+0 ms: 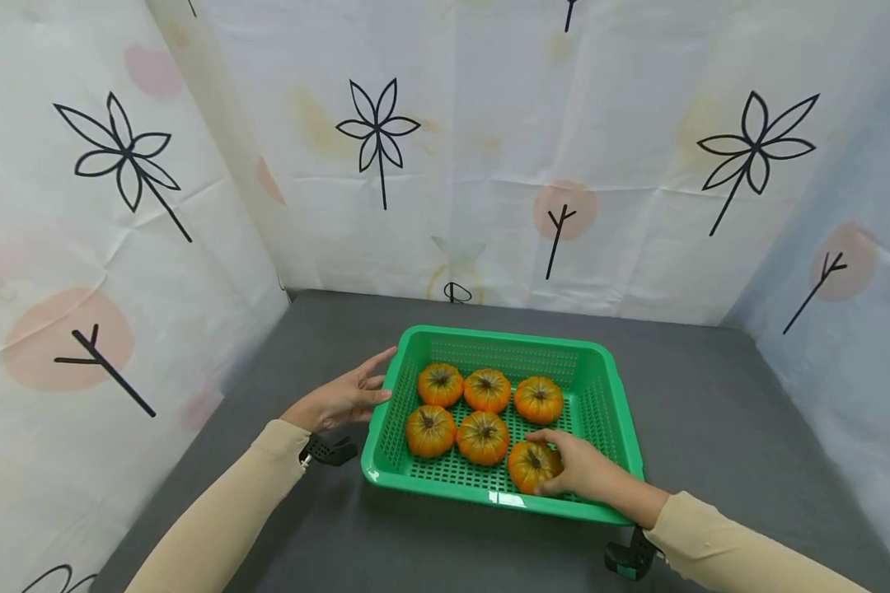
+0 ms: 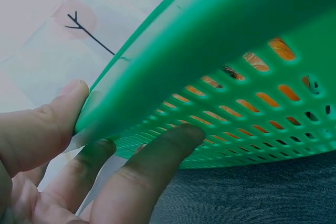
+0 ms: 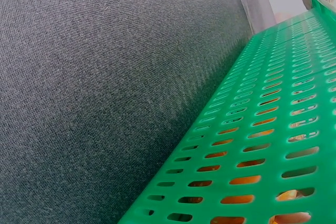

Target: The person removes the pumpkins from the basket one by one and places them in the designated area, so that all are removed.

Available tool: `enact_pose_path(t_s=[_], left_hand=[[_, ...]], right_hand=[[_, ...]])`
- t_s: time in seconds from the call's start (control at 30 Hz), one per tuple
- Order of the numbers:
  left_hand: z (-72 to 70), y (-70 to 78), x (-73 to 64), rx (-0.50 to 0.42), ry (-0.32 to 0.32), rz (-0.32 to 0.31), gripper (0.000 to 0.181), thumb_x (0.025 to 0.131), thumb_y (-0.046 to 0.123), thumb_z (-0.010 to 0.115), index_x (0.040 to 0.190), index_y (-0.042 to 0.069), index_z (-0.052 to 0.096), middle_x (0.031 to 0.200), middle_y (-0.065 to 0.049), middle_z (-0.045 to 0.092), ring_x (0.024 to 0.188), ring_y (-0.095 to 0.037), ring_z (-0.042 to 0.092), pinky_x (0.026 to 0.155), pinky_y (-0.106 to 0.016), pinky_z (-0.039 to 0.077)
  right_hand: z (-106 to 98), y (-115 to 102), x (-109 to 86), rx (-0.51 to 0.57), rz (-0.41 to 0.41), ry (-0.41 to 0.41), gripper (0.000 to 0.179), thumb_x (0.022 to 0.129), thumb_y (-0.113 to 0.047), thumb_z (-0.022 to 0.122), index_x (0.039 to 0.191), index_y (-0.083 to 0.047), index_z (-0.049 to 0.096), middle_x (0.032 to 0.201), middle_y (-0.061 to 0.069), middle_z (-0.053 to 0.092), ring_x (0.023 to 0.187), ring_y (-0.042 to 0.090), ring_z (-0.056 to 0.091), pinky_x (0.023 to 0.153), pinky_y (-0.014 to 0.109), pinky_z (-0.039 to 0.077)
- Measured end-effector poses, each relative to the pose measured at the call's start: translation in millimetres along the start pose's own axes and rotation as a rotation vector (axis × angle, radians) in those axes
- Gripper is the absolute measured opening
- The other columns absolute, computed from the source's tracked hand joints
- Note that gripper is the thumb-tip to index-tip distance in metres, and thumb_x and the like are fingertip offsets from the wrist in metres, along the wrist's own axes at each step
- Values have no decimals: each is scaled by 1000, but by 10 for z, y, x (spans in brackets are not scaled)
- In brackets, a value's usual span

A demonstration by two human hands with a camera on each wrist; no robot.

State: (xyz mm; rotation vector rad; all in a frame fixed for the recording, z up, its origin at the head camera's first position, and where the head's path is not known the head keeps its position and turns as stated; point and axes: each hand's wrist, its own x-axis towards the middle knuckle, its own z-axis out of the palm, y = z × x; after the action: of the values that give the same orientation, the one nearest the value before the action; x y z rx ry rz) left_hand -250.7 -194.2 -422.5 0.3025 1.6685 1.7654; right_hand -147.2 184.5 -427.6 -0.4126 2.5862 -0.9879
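Note:
A green plastic basket (image 1: 489, 498) with slotted walls stands on the grey table, holding several small orange pumpkins (image 1: 484, 437) in two rows. At its left end my left hand (image 1: 341, 398) holds the rim. The left wrist view shows that thumb (image 2: 50, 121) at the rim's edge and the fingers (image 2: 152, 174) bent beneath it against the slotted wall. My right hand (image 1: 587, 469) reaches over the near wall and grips the front right pumpkin (image 1: 530, 463) between thumb and fingers. In the right wrist view the basket's outer wall (image 3: 252, 156) hides that hand.
Dark grey cloth covers the table (image 1: 682, 395) around the basket. White printed fabric (image 1: 475, 165) hangs behind and at both sides, meeting the table's edges. A black wrist device (image 1: 630, 556) under the right wrist is close to the basket's near right corner.

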Motion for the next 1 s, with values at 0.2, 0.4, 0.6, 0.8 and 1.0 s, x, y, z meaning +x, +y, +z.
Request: enact_pose_path(t_s=[0.2, 0.4, 0.6, 0.8, 1.0], left_hand=[[-4, -17, 2, -1, -6, 0, 90, 97, 4, 57, 156, 35, -2, 159, -19, 20, 120, -33, 58, 93, -50, 53], [-18, -25, 11, 0, -10, 5, 90, 96, 5, 59, 156, 36, -1, 159, -19, 20, 120, -33, 59, 93, -51, 53], [-22, -24, -5, -3, -23, 12, 91, 96, 2, 57, 156, 33, -4, 159, -20, 21, 119, -32, 60, 93, -51, 53], [0, 0, -13, -18, -20, 7, 91, 96, 2, 57, 156, 35, -3, 158, -20, 21, 120, -33, 59, 93, -50, 54], [-1, 2, -13, -21, -17, 2, 91, 96, 2, 57, 156, 35, -3, 158, -20, 21, 120, -34, 58, 92, -50, 54]], right_hand=[[15, 8, 5, -18, 2, 9, 73, 69, -13, 87, 134, -4, 55, 135, 18, 54, 124, 41, 50, 96, 56, 47], [17, 8, 0, -16, -3, 14, 73, 69, -12, 87, 134, -4, 55, 135, 18, 54, 124, 41, 50, 96, 56, 48], [10, -6, -2, -12, -2, 5, 73, 69, -12, 87, 134, -4, 55, 135, 18, 54, 124, 41, 49, 95, 55, 48], [3, -5, -17, -16, 44, 16, 73, 69, -13, 88, 134, -5, 55, 136, 16, 54, 124, 40, 50, 94, 54, 49], [-59, -61, -79, -22, 32, 32, 74, 70, -19, 88, 134, -6, 55, 137, 18, 53, 122, 40, 51, 90, 53, 51]])
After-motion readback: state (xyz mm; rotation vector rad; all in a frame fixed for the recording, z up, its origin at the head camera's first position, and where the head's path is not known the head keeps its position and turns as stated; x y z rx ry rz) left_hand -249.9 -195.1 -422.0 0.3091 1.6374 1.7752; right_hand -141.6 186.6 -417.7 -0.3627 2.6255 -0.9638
